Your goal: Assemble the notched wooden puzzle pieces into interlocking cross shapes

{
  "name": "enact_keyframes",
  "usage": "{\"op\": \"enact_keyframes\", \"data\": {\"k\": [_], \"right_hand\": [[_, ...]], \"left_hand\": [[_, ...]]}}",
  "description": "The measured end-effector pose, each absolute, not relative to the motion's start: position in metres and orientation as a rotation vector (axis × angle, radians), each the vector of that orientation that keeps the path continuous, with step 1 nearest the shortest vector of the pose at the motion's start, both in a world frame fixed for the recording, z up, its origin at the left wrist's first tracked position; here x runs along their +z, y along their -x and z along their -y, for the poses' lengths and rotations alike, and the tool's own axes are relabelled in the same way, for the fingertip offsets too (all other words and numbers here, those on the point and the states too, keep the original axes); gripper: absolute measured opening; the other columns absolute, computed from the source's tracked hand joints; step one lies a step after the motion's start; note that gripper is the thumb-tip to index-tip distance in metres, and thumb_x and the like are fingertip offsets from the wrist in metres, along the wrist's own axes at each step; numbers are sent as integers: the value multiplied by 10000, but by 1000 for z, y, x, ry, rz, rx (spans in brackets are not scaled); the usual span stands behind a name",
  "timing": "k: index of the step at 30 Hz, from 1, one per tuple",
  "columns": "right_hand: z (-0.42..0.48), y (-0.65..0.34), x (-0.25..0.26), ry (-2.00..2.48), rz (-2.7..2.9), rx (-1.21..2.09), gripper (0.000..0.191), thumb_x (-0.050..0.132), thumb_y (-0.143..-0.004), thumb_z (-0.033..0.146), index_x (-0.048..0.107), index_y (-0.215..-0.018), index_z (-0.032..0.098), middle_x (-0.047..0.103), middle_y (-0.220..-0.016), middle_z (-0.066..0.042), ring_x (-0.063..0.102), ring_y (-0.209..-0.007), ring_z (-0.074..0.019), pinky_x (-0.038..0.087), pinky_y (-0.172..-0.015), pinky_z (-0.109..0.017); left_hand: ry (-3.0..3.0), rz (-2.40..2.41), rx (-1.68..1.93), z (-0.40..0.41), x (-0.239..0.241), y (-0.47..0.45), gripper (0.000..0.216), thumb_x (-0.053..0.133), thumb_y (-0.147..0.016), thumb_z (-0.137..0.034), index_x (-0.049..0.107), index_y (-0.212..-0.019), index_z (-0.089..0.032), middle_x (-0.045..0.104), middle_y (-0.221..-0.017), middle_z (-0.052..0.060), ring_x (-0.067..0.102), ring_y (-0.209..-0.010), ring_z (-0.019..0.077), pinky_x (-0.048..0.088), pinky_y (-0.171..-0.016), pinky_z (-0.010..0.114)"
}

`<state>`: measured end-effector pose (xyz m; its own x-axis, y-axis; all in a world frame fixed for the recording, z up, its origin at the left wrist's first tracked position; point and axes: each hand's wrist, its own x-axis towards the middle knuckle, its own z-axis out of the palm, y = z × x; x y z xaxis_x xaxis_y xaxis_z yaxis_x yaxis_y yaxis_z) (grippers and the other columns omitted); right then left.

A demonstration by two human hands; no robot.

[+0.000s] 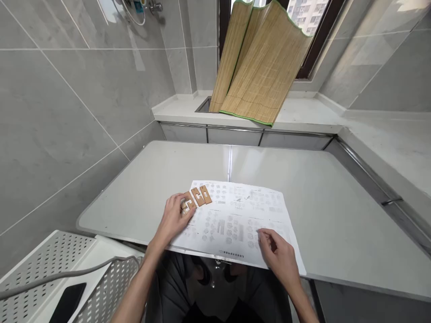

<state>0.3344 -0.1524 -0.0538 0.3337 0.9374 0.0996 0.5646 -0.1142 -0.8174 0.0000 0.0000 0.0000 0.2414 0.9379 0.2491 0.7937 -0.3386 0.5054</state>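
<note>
A large white sheet [232,233] printed with small diagrams lies on the folding table. Near its upper left corner sit several flat brown wooden pieces with cut-out notches. My left hand [175,215] has its thumb and fingers around the leftmost notched wooden piece [191,200], partly covering it. Just right of that hand, a piece with a side notch [198,196] and a piece with a slot [205,194] lie side by side. My right hand [278,253] rests on the right part of the sheet, fingers curled in, nothing visible in them.
The pale folding table [336,211] has a centre seam. Behind it, a bamboo mat [262,67] leans over a sink [203,105] on a white counter [303,110]. At lower left, a perforated white rack [50,255] bears a grey cable [67,274] and a black phone [69,303].
</note>
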Motion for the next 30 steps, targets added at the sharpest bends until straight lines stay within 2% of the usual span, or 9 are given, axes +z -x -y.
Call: {"op": "enact_keyframes", "data": {"k": [2,4,7,10,12,17,21,25,30], "right_hand": [[152,-335,-54,1779,1339,592,356,523,-1007,526,737,-1016,241,720,-791,-20,636,-659,-188,487,-649,-297],[152,-335,-55,1773,1343,595,357,517,-1010,523,735,-1019,241,722,-791,-21,637,-657,-190,491,-649,-297],[151,-335,-56,1768,1342,580,350,514,-1011,516,731,-1011,242,726,-798,-21,637,-656,-190,497,-658,-299],[151,-334,-57,1752,1351,572,345,507,-1018,507,729,-1017,242,735,-821,-25,648,-673,-189,502,-665,-296],[150,-333,-57,1744,1363,567,347,500,-1024,504,728,-1022,241,738,-830,-27,650,-678,-189,502,-660,-294],[149,-333,-56,1721,1384,524,357,482,-1035,492,731,-1022,237,762,-892,-43,657,-678,-188,517,-673,-298],[148,-333,-54,1712,1394,513,365,477,-1038,492,736,-1013,236,772,-908,-52,667,-679,-196,531,-677,-304],[148,-332,-54,1711,1391,526,373,475,-1040,502,734,-1019,235,769,-897,-54,669,-688,-204,533,-682,-309],[148,-332,-55,1714,1393,522,375,476,-1040,508,733,-1011,237,768,-891,-48,668,-681,-201,527,-679,-306]], "left_hand": [[-2287,-1619,588,-6,0,-10,595,678,-906,-448,521,-1419,-193,511,-1506,173,432,-1445,365,389,-1179,520],[-2294,-1660,400,-14,4,-18,712,715,-866,-406,460,-1493,-187,472,-1551,193,417,-1471,396,359,-1198,546],[-2282,-1678,150,-25,18,-26,752,707,-859,-347,422,-1542,-212,544,-1492,181,541,-1360,397,399,-1148,535],[-2261,-1651,26,-31,36,-32,743,692,-858,-307,422,-1546,-224,645,-1381,157,642,-1206,369,500,-978,449],[-2282,-1649,4,-35,43,-34,754,712,-843,-303,434,-1538,-216,671,-1351,155,661,-1163,362,508,-909,414],[-2441,-1537,102,-48,38,-34,733,799,-791,-374,534,-1465,-260,684,-1325,141,634,-1182,371,483,-945,416],[-2558,-1257,185,-62,26,-31,621,738,-855,-413,586,-1454,-354,683,-1326,103,648,-1110,337,481,-952,415],[-2608,-1146,143,-70,18,-39,491,653,-916,-385,652,-1407,-365,636,-1402,110,630,-1085,317,484,-967,423],[-2635,-1035,157,-55,15,-58,470,697,-906,-353,677,-1373,-402,639,-1374,84,613,-1029,292,481,-982,419]]}}
